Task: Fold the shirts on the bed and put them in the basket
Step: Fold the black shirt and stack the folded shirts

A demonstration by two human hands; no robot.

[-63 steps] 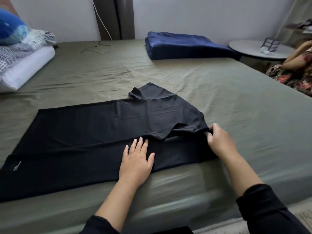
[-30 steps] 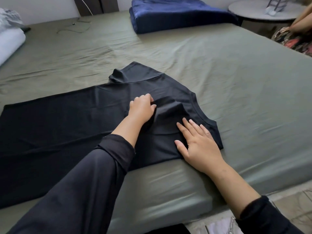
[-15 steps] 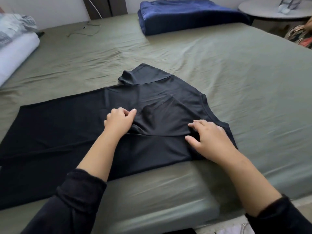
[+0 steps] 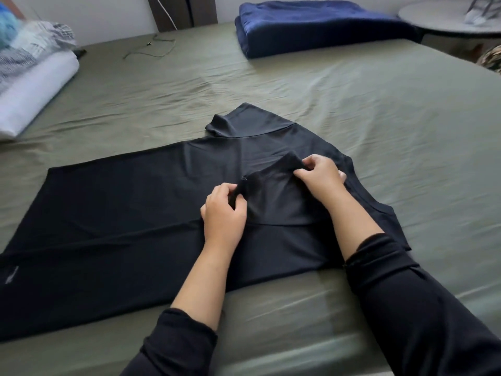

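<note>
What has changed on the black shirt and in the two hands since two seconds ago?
The left hand, flat on the shirt before, now pinches the folded sleeve at its cuff. The right hand left the shirt's right edge, moved inward and now pinches the sleeve's upper corner. The sleeve now lies folded over the body. The shirt's body, the blue pile and the bed stayed as they were.
</note>
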